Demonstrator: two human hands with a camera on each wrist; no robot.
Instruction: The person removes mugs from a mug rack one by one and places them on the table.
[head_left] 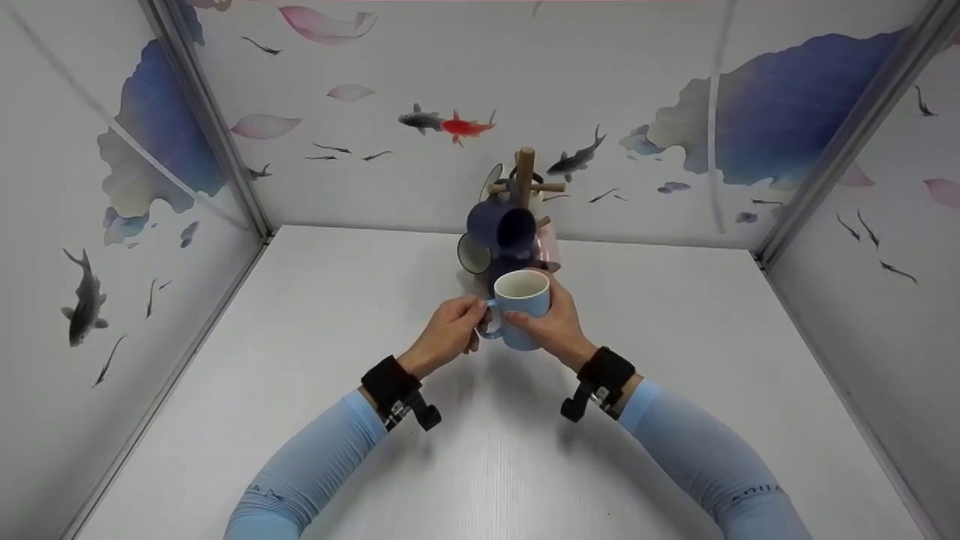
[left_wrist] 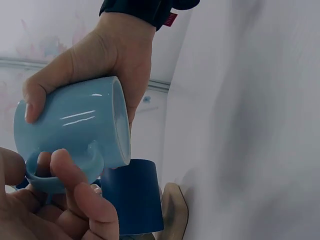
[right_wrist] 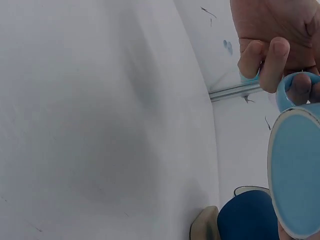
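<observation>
A light blue mug (head_left: 523,304) with a pale inside is held upright above the table, in front of a wooden mug rack (head_left: 526,169). My right hand (head_left: 559,322) grips its body from the right, thumb across the near side. On the other side, my left hand (head_left: 454,330) pinches the mug's handle (left_wrist: 65,175); in the left wrist view, fingers curl at the handle loop. The right wrist view shows the mug's flat base (right_wrist: 297,172). Dark blue mugs (head_left: 501,225) hang on the rack just behind, partly hidden by the held mug.
A pink mug (head_left: 547,247) and a white mug with a dark rim (head_left: 474,253) also hang on the rack. The rack's wooden base (left_wrist: 174,212) stands on the white table (head_left: 360,300). Printed panels (head_left: 375,172) enclose the table at the back and sides.
</observation>
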